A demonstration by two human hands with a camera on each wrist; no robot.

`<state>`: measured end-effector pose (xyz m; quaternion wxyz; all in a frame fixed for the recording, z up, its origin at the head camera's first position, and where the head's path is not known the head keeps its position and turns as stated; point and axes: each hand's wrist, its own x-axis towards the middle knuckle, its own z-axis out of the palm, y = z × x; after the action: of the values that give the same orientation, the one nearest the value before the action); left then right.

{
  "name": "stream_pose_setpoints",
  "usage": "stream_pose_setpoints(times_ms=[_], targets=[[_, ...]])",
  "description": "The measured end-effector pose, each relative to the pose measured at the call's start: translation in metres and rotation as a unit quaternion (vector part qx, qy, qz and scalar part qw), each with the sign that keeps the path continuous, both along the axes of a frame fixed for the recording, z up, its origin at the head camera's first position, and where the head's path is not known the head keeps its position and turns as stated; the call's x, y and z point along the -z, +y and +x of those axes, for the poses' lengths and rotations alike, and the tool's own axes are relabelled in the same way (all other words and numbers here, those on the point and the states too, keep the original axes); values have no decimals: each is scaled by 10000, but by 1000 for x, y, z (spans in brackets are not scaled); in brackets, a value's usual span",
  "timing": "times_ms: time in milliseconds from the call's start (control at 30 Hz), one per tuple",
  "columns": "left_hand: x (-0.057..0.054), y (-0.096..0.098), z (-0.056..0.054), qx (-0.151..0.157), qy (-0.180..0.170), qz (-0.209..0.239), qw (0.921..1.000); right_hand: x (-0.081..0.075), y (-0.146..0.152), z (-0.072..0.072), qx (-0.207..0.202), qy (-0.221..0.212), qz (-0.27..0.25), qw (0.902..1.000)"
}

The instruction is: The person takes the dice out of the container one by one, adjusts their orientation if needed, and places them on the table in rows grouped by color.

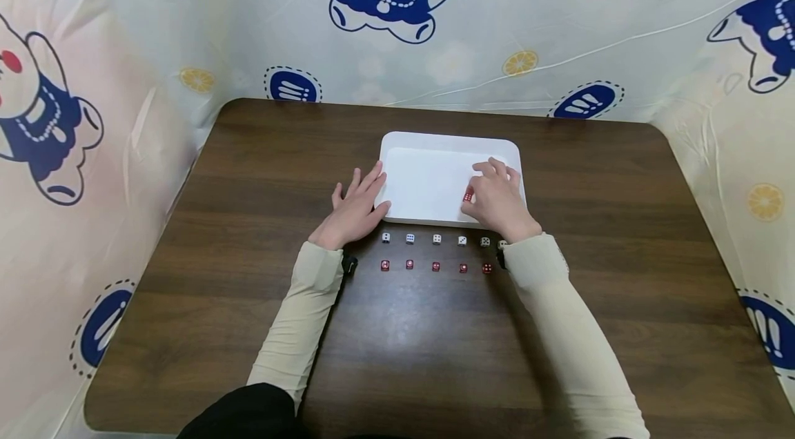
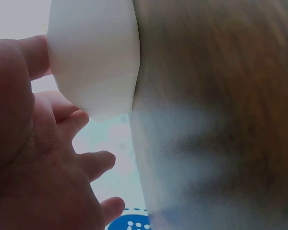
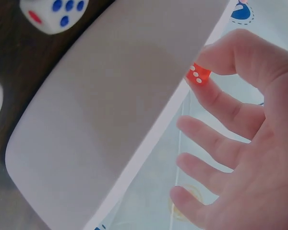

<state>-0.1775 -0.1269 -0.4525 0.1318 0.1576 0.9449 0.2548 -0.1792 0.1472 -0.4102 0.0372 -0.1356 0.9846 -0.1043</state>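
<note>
A white rectangular tray point(image 1: 428, 180) lies on the brown table. My left hand point(image 1: 354, 215) touches its left edge, fingers spread and thumb by the near corner; the left wrist view shows the hand point(image 2: 33, 139) against the tray's side point(image 2: 96, 57). Over the tray's right part, my right hand point(image 1: 499, 201) pinches a red die point(image 3: 199, 74) with white pips between thumb and index finger. Its other fingers are extended apart in the right wrist view. On the near side of the tray sit a row of white dice point(image 1: 437, 239) and a row of red dice point(image 1: 436, 266).
The dark wooden table point(image 1: 261, 328) has rounded corners. A pale printed curtain point(image 1: 248, 11) surrounds its back and sides. Close to the tray's near side, the right wrist view shows a white die point(image 3: 55, 14) with blue pips. My right forearm partly covers the right end of the white row.
</note>
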Motion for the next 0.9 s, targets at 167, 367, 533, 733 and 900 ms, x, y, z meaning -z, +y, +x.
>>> stream_pose_setpoints(times_ms=[167,367,533,733,900], targets=[[-1,0,0,-1,-24,1,10000,-2,4,3,4,5,-86,10000],[-1,1,0,-10,-18,-13,10000,-8,8,7,32,-88,-157,9998],[-1,1,0,-17,-12,-31,10000,-13,13,11,47,-147,-185,9997],[-2,1,1,-41,-3,-32,10000,-14,22,16,119,-266,-257,9992],[-2,1,1,-64,-18,-38,10000,-15,28,21,140,-370,-217,9990]])
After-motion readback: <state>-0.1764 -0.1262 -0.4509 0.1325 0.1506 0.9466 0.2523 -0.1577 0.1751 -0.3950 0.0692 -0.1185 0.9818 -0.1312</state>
